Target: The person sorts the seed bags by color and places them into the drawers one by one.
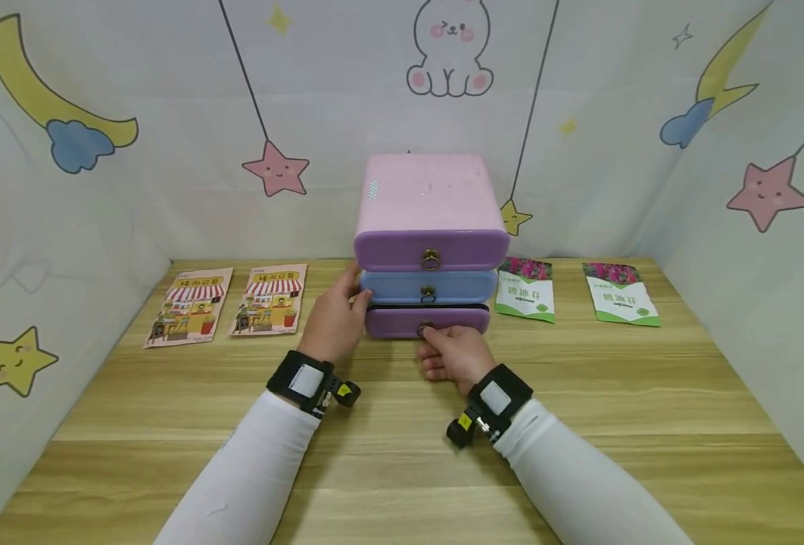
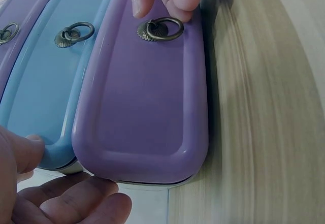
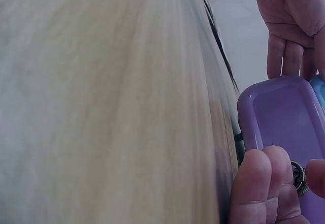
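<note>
A small drawer cabinet (image 1: 429, 193) with a pink top stands at the back of the table. Its fronts are purple, light blue and purple, each with a brass ring pull. My left hand (image 1: 337, 318) holds the cabinet's left side, thumb on the blue drawer (image 2: 56, 82) front's corner and fingers along the side. At the bottom purple drawer (image 2: 137, 97), my right hand (image 1: 458, 354) has thumb and fingers around its ring pull (image 3: 298, 177). A dark gap shows above that drawer, and its inside is hidden.
Left of the cabinet lie two pink packets, one near (image 1: 269, 300) and one farther out (image 1: 189, 308). To its right lie two green-and-white flower packets, a nearer one (image 1: 525, 291) and an outer one (image 1: 621, 295). A printed cloth (image 1: 347, 91) hangs behind the wooden table (image 1: 388, 469).
</note>
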`<move>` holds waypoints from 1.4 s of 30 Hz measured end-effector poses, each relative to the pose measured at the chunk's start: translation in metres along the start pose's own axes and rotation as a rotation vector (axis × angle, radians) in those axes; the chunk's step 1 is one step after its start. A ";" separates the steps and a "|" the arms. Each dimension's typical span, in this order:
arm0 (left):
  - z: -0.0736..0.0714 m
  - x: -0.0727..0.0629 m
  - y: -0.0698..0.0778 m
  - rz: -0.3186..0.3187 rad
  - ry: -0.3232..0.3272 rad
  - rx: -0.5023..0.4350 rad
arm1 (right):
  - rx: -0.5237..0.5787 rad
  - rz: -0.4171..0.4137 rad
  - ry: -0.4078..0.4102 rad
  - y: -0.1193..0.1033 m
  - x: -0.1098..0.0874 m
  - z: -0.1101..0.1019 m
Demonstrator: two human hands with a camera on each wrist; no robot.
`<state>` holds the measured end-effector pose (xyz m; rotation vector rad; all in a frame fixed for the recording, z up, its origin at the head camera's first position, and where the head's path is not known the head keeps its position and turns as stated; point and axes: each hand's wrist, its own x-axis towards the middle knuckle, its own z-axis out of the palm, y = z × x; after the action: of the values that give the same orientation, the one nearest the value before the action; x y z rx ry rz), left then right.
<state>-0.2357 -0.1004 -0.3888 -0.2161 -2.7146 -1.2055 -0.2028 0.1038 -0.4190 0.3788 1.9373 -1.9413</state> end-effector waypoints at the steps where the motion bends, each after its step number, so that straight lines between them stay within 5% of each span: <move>1: 0.000 0.000 0.000 -0.002 -0.001 0.001 | 0.002 0.001 0.000 -0.001 0.000 0.000; 42: 0.001 0.000 0.001 0.028 0.025 0.018 | 0.027 -0.005 -0.008 -0.004 0.012 -0.001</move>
<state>-0.2358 -0.0992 -0.3891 -0.2340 -2.6914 -1.1676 -0.2158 0.1035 -0.4205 0.3733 1.9106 -1.9703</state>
